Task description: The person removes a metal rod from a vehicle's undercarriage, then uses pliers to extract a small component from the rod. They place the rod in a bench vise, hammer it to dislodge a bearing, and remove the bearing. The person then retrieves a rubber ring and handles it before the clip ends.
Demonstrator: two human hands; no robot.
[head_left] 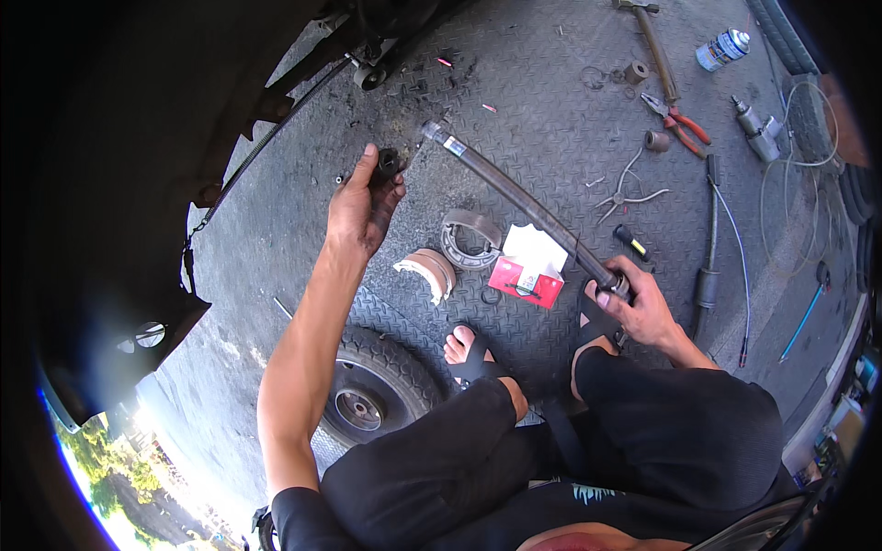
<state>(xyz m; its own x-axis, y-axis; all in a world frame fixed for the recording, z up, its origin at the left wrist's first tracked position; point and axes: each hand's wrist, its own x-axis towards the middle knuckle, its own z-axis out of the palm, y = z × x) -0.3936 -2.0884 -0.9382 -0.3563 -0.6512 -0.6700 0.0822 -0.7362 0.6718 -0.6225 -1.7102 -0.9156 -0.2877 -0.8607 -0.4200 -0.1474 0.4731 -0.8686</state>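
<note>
My right hand (645, 305) is closed around the near end of a long dark metal shaft (524, 204), which has a knurled-looking bright tip and a small pale label near its far end. The shaft slants up and left, its tip close to my left hand (356, 209). Between the thumb and fingers of that hand is a dark round part with a hole (388, 163); its exact kind is unclear. Below the shaft lie curved brake shoes (470, 241), another lighter pair of brake shoes (428, 274), and a red and white box (525, 280).
A wheel with a tyre (395, 386) lies by my left knee. To the right are orange-handled pliers (678, 121), a hammer (654, 50), a spray can (722, 50), an air impact wrench (757, 130), open grey pliers (630, 196) and a small flashlight (631, 241). A dark vehicle body overhangs the left.
</note>
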